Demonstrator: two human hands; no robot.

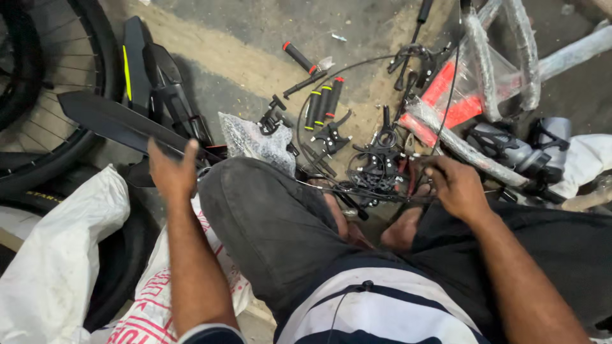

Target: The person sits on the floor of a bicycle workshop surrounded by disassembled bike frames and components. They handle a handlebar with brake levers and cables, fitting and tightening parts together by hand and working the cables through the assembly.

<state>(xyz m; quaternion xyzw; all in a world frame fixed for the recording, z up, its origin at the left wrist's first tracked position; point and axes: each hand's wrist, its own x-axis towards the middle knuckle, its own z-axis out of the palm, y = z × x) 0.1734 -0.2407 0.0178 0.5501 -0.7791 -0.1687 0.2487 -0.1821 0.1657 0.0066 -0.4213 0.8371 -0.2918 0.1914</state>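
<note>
I see my left hand (171,171) reaching out over my bent knee in grey trousers (268,223), fingers spread and loose, resting against the long flat black plastic mudguard (121,124) that lies across the concrete floor (255,70) beside a black spoked bicycle wheel (44,83). It touches the mudguard but is not clamped around it. My right hand (456,186) sits on the other side of the knee, fingers curled onto a tangle of black cables and black metal brake parts (379,165) just in front of my bare feet; whether it truly grips a cable I cannot tell. Beyond that tangle, three black handlebar grips with red ends (323,102) lie side by side on the floor, near a crumpled clear plastic bag (255,141). To the right stands a bicycle frame wrapped in white foam and clear film (503,57). A white sack (57,261) lies at my left.
</note>
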